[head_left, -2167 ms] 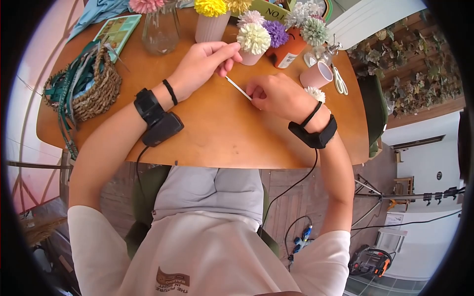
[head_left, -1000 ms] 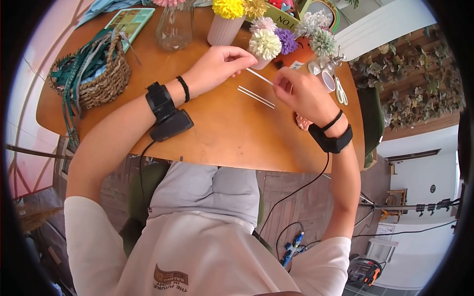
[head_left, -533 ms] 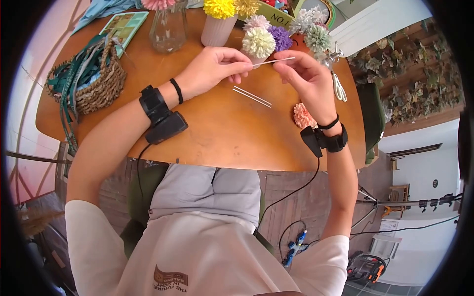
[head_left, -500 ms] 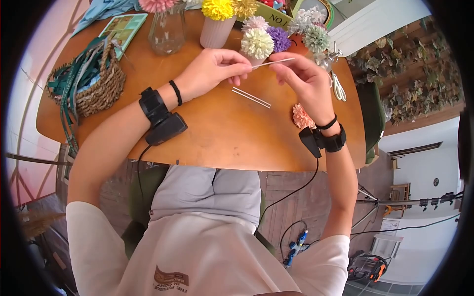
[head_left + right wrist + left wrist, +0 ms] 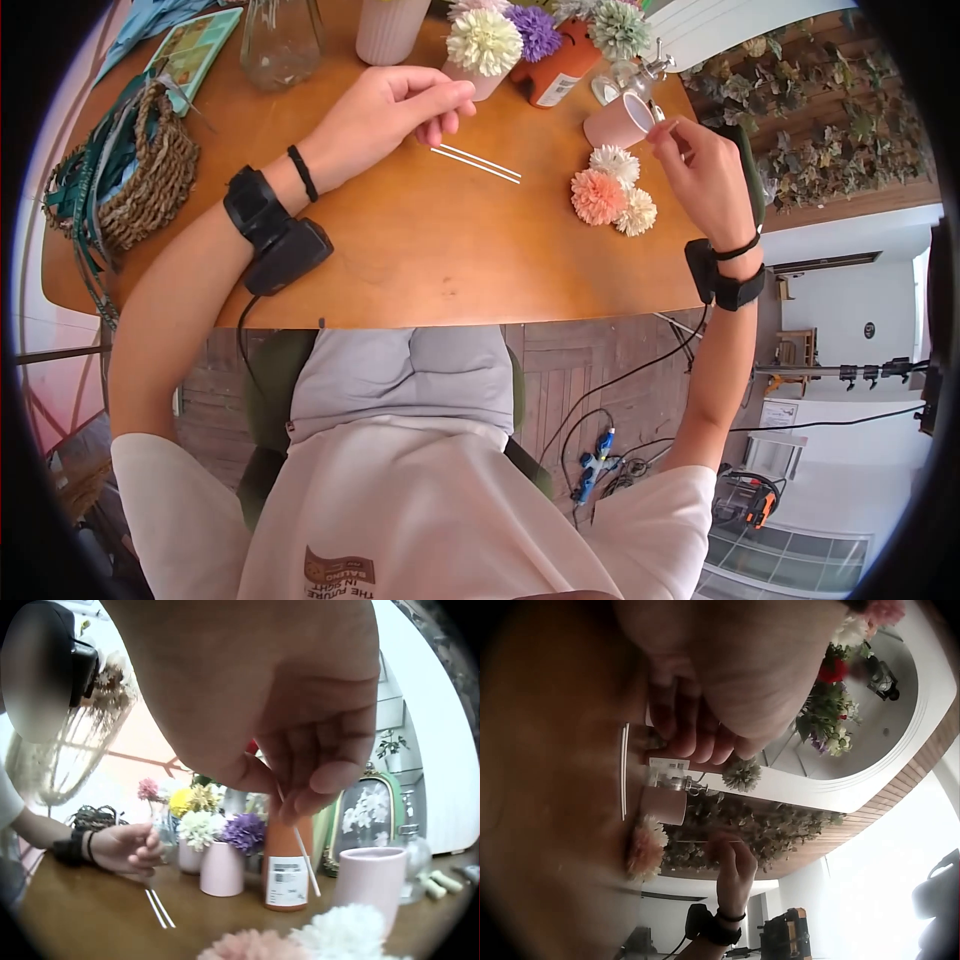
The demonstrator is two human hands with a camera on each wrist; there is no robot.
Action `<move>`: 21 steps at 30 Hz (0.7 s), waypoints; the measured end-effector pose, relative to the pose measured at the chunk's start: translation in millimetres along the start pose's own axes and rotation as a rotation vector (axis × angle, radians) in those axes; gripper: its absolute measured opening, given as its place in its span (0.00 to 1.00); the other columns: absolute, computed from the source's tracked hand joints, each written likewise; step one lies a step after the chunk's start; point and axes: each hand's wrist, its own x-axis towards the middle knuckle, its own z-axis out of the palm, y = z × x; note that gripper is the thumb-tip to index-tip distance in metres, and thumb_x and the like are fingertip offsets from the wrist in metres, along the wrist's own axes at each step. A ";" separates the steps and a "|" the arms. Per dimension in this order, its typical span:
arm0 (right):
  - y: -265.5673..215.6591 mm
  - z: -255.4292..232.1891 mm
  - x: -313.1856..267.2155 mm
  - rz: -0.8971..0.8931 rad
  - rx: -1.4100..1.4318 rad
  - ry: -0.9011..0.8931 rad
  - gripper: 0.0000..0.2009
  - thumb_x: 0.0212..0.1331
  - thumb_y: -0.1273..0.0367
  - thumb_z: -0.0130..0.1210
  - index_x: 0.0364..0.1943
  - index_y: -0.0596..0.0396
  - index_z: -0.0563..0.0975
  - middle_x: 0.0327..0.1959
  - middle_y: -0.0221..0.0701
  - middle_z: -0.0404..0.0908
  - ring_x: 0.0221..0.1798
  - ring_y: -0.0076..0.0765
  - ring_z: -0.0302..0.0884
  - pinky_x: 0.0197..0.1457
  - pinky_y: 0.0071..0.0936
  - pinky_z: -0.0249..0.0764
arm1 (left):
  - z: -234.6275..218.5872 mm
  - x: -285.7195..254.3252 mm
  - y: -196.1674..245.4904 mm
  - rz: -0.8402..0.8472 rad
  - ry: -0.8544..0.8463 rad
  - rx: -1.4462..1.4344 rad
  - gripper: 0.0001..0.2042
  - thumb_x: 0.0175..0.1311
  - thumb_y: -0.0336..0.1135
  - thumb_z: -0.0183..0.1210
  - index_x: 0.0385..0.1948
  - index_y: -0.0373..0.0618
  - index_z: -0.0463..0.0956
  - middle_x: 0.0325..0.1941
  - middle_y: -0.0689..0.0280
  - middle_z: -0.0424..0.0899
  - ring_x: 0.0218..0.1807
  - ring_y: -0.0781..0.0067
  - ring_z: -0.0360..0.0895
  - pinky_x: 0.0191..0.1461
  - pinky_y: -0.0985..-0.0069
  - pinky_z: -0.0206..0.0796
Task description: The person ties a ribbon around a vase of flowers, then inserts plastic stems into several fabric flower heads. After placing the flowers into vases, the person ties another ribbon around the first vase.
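Note:
My right hand [image 5: 705,180] pinches a thin white stick [image 5: 306,862], which hangs down from the fingertips in the right wrist view. Just left of that hand, a pink cup [image 5: 612,125] leans on the table in the head view. Below the cup lie a coral pompom flower [image 5: 598,196], a white one [image 5: 614,166] and a cream one [image 5: 636,212]. My left hand [image 5: 395,110] hovers over the table with loosely curled fingers and nothing in them. Two more white sticks [image 5: 476,163] lie side by side under it.
Behind are a pink pot [image 5: 470,80] with pompom flowers, an orange bottle [image 5: 555,72], a glass pump bottle [image 5: 625,78] and a clear vase [image 5: 280,50]. A woven basket [image 5: 150,190] of green ribbons stands at left beside a green-edged booklet [image 5: 190,55].
My right hand has moved right toward the pink cup with the stick, which has left my left hand's pinch. The head view has shifted, and the three loose flowers now show fully.

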 end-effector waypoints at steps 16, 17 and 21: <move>-14.7 47.6 12.5 -0.029 0.358 0.051 0.12 0.69 0.67 0.51 0.39 0.62 0.82 0.29 0.40 0.83 0.30 0.42 0.82 0.38 0.36 0.75 | -0.7 -1.5 0.7 -0.002 0.026 0.011 0.14 0.78 0.42 0.53 0.43 0.43 0.83 0.33 0.76 0.81 0.34 0.88 0.76 0.41 0.85 0.67; -13.4 50.1 15.6 -0.067 0.350 0.100 0.12 0.69 0.67 0.50 0.38 0.62 0.82 0.28 0.40 0.83 0.29 0.42 0.81 0.37 0.36 0.75 | -0.6 -1.7 0.5 -0.004 0.019 0.003 0.14 0.78 0.42 0.53 0.44 0.43 0.83 0.33 0.76 0.81 0.34 0.88 0.76 0.41 0.85 0.67; -19.4 57.8 23.0 -0.125 0.271 0.138 0.13 0.69 0.65 0.52 0.37 0.60 0.83 0.24 0.39 0.81 0.27 0.44 0.80 0.35 0.38 0.74 | -2.0 0.1 0.7 -0.010 -0.004 -0.003 0.14 0.78 0.42 0.53 0.44 0.42 0.83 0.33 0.75 0.81 0.34 0.88 0.76 0.41 0.85 0.67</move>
